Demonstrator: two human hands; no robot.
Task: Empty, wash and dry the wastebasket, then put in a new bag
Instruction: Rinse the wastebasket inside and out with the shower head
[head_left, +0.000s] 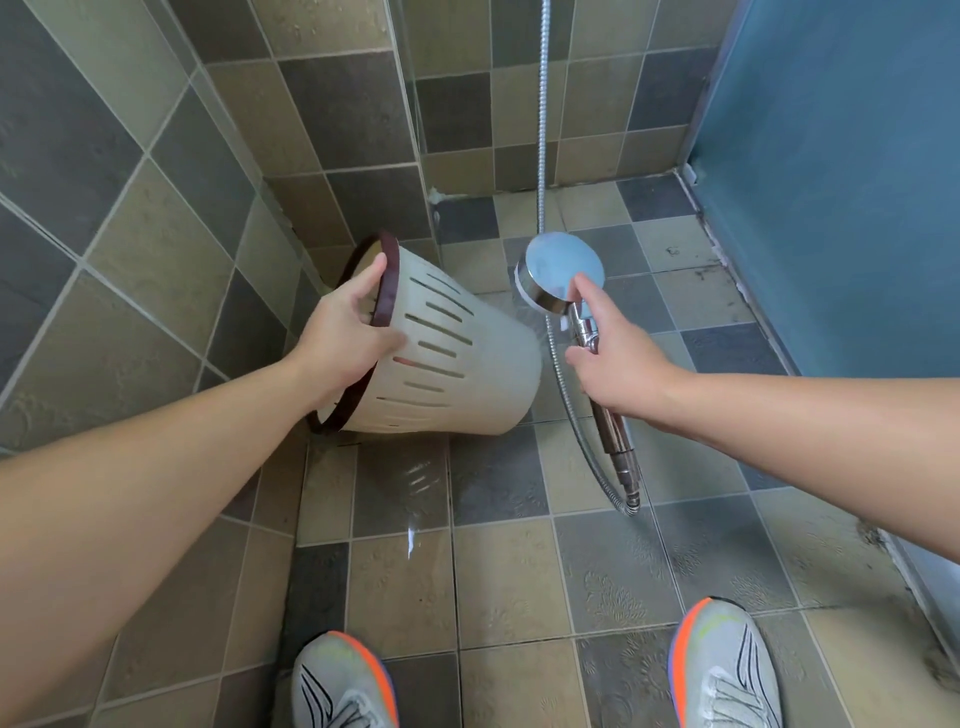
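A cream slotted wastebasket (467, 364) with a dark brown rim is tipped on its side above the tiled floor, its mouth turned to the left wall. My left hand (345, 332) grips it at the brown rim, thumb over the edge. My right hand (615, 358) holds the chrome handle of a round shower head (563, 273), index finger laid along its neck. The head faces the basket's bottom end, and faint water streams fall between them. The basket's inside is hidden.
The silver shower hose (542, 130) runs up the back wall and loops below my right hand. The floor tiles (415, 483) below the basket are wet. A blue panel (831, 182) closes the right side. My two shoes (343, 680) stand at the bottom edge.
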